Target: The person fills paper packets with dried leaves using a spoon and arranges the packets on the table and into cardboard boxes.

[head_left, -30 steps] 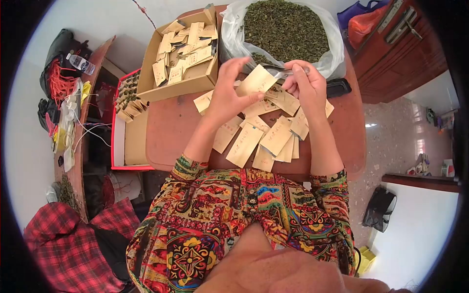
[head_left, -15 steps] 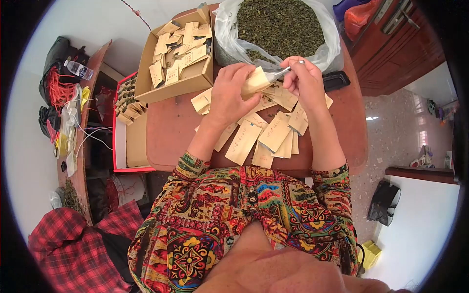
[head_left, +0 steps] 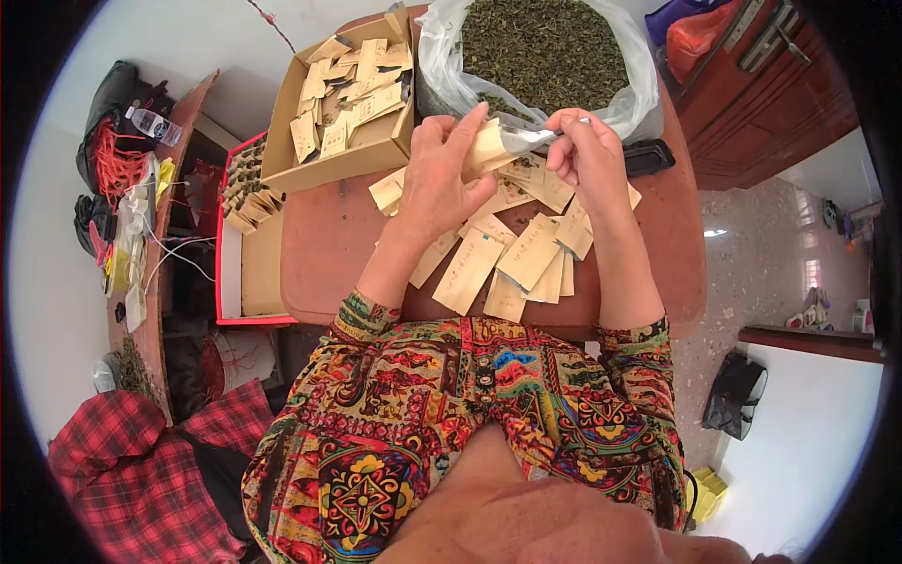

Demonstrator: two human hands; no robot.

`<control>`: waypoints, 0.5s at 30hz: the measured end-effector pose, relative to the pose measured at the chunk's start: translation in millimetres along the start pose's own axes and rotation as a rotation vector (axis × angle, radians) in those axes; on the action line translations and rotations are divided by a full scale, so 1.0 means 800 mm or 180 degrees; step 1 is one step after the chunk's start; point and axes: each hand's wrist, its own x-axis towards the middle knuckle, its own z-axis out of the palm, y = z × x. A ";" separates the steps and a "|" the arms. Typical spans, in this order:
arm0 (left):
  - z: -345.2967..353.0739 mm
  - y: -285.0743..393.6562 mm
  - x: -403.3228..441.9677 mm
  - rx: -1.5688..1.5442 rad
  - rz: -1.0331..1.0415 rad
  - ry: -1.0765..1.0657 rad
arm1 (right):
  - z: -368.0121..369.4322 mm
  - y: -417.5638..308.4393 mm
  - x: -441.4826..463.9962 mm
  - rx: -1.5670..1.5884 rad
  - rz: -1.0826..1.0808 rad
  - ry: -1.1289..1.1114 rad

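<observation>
Packet [head_left: 485,150] gripped by the left hand [head_left: 440,177], above the tabletop [head_left: 329,254] just before the bag [head_left: 442,56] of leaves [head_left: 545,47], tilts more edge-on than 1 second ago, so the spoon [head_left: 526,138] pinched in the right hand [head_left: 590,155] lies at its upper end, lining the 2 up.

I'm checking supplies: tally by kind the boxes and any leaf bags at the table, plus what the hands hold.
Boxes: 2 (brown box, red box)
Leaf bag: 1
Held packet: 1
Metal tool: 1
Total: 5
</observation>
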 end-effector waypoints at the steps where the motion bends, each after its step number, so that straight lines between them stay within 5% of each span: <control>1: 0.002 0.000 0.000 -0.0202 -0.0032 0.0124 | 0.000 0.000 0.000 0.0004 -0.0040 -0.0027; 15: 0.007 -0.018 -0.002 -0.0545 -0.0012 0.0376 | 0.016 -0.032 -0.013 -0.0968 -0.0658 -0.0208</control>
